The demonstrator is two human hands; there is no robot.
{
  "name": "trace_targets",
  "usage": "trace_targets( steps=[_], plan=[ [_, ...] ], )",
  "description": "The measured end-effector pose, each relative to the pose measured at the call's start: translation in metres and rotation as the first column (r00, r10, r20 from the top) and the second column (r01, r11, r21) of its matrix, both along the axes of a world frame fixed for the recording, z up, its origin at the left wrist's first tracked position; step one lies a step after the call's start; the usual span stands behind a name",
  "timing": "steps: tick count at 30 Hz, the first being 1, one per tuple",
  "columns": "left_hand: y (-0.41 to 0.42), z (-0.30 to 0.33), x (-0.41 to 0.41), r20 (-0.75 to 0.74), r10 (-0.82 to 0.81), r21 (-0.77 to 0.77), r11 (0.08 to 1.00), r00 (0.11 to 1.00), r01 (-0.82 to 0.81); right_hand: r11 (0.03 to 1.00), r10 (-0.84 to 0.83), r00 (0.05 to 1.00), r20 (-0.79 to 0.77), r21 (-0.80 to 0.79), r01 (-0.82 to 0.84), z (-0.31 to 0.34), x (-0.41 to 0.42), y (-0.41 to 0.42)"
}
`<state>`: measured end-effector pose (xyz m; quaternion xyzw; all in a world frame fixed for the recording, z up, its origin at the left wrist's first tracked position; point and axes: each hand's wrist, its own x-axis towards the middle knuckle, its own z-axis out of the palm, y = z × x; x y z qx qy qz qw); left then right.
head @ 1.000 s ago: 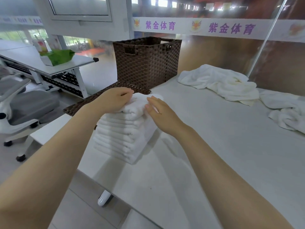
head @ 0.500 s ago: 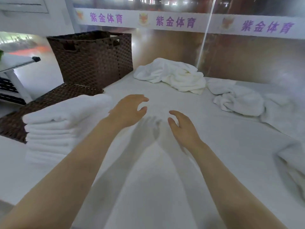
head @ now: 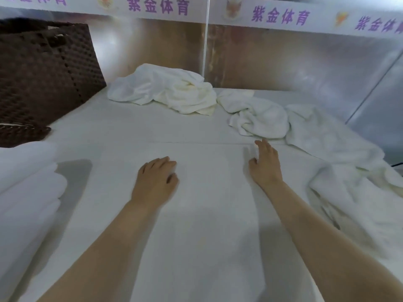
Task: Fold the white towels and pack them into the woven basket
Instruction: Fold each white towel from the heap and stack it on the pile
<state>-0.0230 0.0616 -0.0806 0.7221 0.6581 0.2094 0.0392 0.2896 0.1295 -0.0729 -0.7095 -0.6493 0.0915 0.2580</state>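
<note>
Two bare hands are reaching out over the white table (head: 122, 131) in the middle of the frame, and neither is holding anything. The left hand (head: 156, 182) is hovering palm down just left of centre, its fingers loosely curled and blurred. The right hand (head: 265, 165) is stretching further up the frame, right of centre, with its fingers straight and pointing toward a crumpled towel (head: 259, 118); whether the fingertips are touching the cloth I cannot tell.

A second crumpled towel (head: 165, 90) is lying in the upper middle, close against the back panel. A third loose towel (head: 340, 149) is spreading down the right side of the frame. At the left edge, a stack of folded towels (head: 26, 192) is sitting blurred and close to the camera. The woven basket (head: 43, 68) is standing in the upper left, dark brown, with its flat woven lid (head: 19, 131) lying just below it, beside the stack. A white banner (head: 218, 7) with purple characters is running along the top.
</note>
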Motion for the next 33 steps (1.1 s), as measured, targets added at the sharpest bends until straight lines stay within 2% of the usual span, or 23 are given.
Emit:
trace_targets(
  steps=[2,5,7,10,14,18,24,29,33],
  plan=[
    [0.0,-0.003,-0.002,-0.007,0.002,0.002,1.0,1.0,-0.002,0.998,-0.051,0.987,0.15,-0.018,0.055,0.006,0.006,0.025],
    [0.002,-0.005,-0.003,-0.014,-0.004,-0.009,1.0,1.0,0.004,0.988,-0.127,0.906,0.403,-0.025,0.15,0.014,0.008,0.064],
    [0.002,-0.007,-0.002,-0.011,0.015,0.002,1.0,1.0,-0.015,0.984,-0.149,0.877,0.457,-0.019,0.177,0.013,0.007,0.087],
    [0.002,-0.009,0.0,-0.013,0.035,0.025,0.999,0.999,-0.035,0.98,-0.159,0.92,0.359,-0.058,0.192,0.004,0.008,0.106],
    [0.005,-0.01,0.0,-0.01,0.045,-0.008,0.999,0.999,-0.045,0.986,-0.116,0.985,0.129,0.137,0.099,-0.012,0.019,0.107],
    [0.004,-0.01,0.0,-0.004,0.04,0.001,0.999,0.999,-0.04,0.992,0.002,1.0,0.017,0.125,-0.004,-0.005,0.006,0.084],
    [0.001,-0.005,-0.003,0.039,-0.025,0.0,1.0,0.999,0.025,0.972,0.212,0.977,0.006,0.104,-0.211,-0.003,-0.034,0.008],
    [-0.011,0.0,-0.004,0.136,-0.283,0.035,0.959,0.949,0.281,0.947,0.305,0.952,0.02,0.101,-0.305,0.003,-0.064,-0.061],
    [-0.022,0.002,0.001,0.065,-0.457,0.145,0.884,0.887,0.445,0.933,0.328,0.944,0.04,0.142,-0.33,0.006,-0.081,-0.108]
  ],
)
